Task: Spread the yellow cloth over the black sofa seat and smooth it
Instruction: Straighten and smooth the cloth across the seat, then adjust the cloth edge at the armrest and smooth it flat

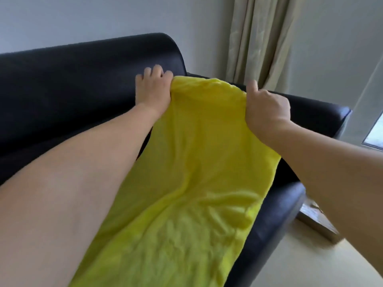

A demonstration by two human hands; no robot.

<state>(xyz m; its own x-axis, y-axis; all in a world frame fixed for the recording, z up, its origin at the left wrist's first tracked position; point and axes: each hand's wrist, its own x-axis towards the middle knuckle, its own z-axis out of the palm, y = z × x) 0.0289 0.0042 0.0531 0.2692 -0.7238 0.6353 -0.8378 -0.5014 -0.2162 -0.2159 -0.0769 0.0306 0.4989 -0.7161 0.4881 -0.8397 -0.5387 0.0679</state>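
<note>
Two hands, both bare, hold the far edge of one yellow cloth (186, 172), one at each far corner. That cloth is the landmark for everything else.

One cloth only, bright yellow with a slightly green cast in its shaded folds, a soft thin fabric. It lies lengthwise along the seat of the single black sofa (62, 90), running from the bottom of the view up toward the far armrest. Its near half is rumpled with shallow creases; its far half is pulled tauter, with long folds running toward the held edge, which is lifted and bunched.

At the cloth's far left corner, the left hand (152, 90) grips the fabric, thumb side buried in the gathered edge, its fingers curled and their tips touching the sofa's backrest. At the cloth's far right corner, the right hand (267, 112) is closed in a fist round the fabric, with the thumb sticking up.

Left of the cloth rises the sofa's black backrest; beyond and right of the cloth is the black armrest. Further past the cloth's far edge hangs one beige curtain (259, 38) against a pale wall. Right of the cloth, below the sofa's front, is a pale floor (310, 266), and a window (375, 133) shows at the edge of the view.
</note>
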